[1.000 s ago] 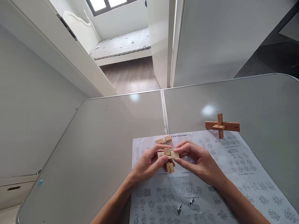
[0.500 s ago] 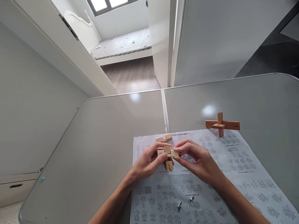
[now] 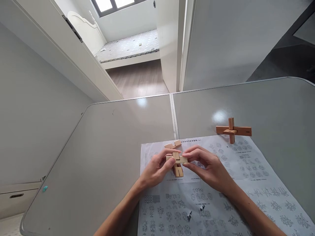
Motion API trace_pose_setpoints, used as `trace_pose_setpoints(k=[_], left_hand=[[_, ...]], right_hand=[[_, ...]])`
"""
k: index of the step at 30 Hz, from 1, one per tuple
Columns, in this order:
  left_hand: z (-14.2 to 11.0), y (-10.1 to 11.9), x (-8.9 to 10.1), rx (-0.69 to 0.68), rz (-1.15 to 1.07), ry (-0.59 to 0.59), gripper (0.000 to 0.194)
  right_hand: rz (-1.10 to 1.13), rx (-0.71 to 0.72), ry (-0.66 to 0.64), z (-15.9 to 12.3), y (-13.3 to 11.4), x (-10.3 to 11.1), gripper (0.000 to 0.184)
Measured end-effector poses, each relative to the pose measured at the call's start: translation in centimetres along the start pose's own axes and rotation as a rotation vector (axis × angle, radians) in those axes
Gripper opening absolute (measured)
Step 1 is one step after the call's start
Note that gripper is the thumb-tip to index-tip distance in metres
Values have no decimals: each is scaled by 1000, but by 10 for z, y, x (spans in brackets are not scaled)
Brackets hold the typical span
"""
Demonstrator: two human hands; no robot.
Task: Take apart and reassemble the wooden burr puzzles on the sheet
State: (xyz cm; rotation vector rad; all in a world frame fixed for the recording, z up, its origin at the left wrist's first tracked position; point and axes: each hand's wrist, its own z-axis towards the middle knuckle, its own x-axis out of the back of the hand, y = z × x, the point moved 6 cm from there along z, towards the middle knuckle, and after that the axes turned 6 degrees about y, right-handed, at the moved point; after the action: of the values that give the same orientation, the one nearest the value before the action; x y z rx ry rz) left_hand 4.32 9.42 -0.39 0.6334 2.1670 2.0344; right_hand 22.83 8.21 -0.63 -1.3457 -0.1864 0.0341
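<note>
Between my two hands is a partly joined wooden burr puzzle [image 3: 179, 171], its light wooden pieces crossing one another. My left hand [image 3: 157, 167] grips its left side, thumb on top and fingers behind. At the right end of the crosswise piece, my right hand [image 3: 205, 165] pinches with thumb and fingertips. Just behind the hands, a loose notched wooden piece [image 3: 177, 143] lies on the printed sheet [image 3: 177, 193]. My fingers hide part of the puzzle's middle and underside.
A finished-looking wooden cross puzzle [image 3: 242, 131] stands at the sheet's far right edge. The sheet shows puzzle diagrams and has small torn spots. A metal seam [image 3: 173, 114] divides the grey table [image 3: 110, 157]. Beyond are an open doorway and a bed [image 3: 130, 46].
The puzzle has tilted slightly in my hands, its near end showing a little more. My left thumb has shifted up slightly across the crosswise piece. Both hands keep their grip.
</note>
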Motion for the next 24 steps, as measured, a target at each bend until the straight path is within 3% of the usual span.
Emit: trace_pose_setpoints(k=[12,19,24], left_hand=[[-1,-12,-10,141,-155,27,46],[-1,-2,-9,57,-40,97,39],[-3,-3,-10,27,31,74,38]], right_hand=[[-235,46,-54,-9,1,-11,14],[-212,68,-99,-10,-4,-15,18],[-204,73,-104,-10,-5,-15,18]])
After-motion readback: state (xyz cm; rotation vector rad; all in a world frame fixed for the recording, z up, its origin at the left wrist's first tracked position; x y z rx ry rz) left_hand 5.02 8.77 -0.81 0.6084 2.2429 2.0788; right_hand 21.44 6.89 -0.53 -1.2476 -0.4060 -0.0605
